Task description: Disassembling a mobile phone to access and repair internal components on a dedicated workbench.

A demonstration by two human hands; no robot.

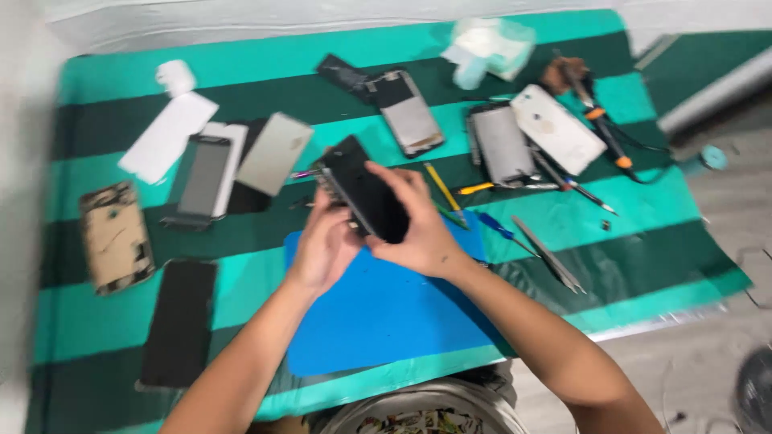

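Both hands held a black phone [366, 197] tilted just above the blue mat [378, 313]: the left hand [326, 245] cupped its lower edge, the right hand [418, 225] clasped its face, apparently steadying it for inspection.

A black phone screen [366, 197] held up, another dark screen panel [180, 321] lying flat at left

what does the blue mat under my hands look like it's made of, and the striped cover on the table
The blue mat looks like soft matte rubber or silicone: flat, rounded corners, no shine. The green striped cover looks like thin glossy plastic sheeting, with sheen and a wrinkled edge.
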